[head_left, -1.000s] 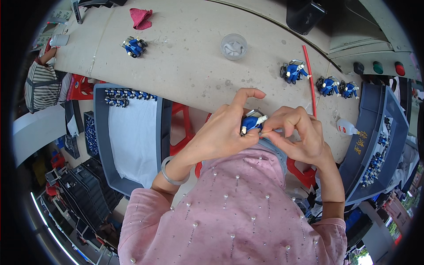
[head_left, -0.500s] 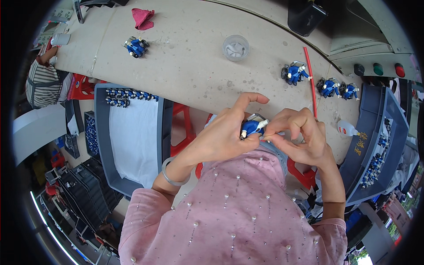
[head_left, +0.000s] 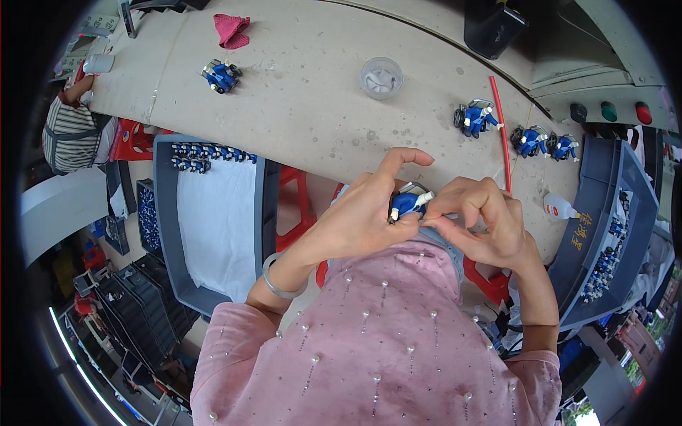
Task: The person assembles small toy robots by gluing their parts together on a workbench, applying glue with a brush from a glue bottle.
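Note:
A small blue-and-cream toy figure in a wheelchair [head_left: 407, 204] is gripped in my left hand [head_left: 359, 216], its thumb below and its index finger stretched out above. At the figure's right side, my right hand [head_left: 486, 216] has thumb and index finger pinched together, touching its lower edge. Whatever sits between those fingertips is too small to make out. Similar wheelchair figures stand on the table: one at the far left [head_left: 221, 76], one beside the red stick [head_left: 476, 118], and a pair [head_left: 530, 141] further right.
A clear plastic cup [head_left: 381, 78] and a crumpled red cloth [head_left: 231, 31] lie on the table [head_left: 305, 92]. Grey bins holding figures flank me, left [head_left: 268, 206] and right [head_left: 568, 263]. A small white bottle [head_left: 560, 206] is near the right bin. Another person [head_left: 74, 138] sits far left.
Almost nothing differs. The held wheelchair figure has tilted very slightly, and both hands keep nearly the same place.

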Tool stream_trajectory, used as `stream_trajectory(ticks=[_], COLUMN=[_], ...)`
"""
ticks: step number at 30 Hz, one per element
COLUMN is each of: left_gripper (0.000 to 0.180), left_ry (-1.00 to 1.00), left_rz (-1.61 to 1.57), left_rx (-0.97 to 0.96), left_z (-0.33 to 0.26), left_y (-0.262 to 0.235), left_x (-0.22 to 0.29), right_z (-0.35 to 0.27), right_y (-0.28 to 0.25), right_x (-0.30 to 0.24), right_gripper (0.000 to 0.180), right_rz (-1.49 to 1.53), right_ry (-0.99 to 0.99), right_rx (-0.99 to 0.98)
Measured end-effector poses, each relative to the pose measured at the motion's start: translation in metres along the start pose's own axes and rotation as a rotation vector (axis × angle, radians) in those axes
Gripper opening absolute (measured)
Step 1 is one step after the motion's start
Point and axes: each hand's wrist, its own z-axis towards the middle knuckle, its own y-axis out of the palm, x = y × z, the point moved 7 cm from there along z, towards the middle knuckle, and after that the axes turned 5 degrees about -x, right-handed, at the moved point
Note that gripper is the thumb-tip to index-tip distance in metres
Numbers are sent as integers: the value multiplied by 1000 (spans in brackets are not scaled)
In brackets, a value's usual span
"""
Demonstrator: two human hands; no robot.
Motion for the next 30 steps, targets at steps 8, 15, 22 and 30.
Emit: stream_trajectory(ticks=[8,15,22,30], left_gripper=[61,60,62,60], left_ry=[-14,-15,-13,2], left_rz=[26,54,-18,44], left_rx=[10,-6,47,-19], left_z=[-7,-4,-8,-6], left_y=[2,1,-3,-1], left_x=[0,-6,-4,-5], right_z=[-5,-3,-4,0], right_y=[-18,10,-19,8], right_x=[11,-1,10,3], right_gripper=[34,32,35,34], right_rz=[-211,-65,-237,-45], right_ry=[35,-30,37,32], right_rx=[115,-23,154,-54])
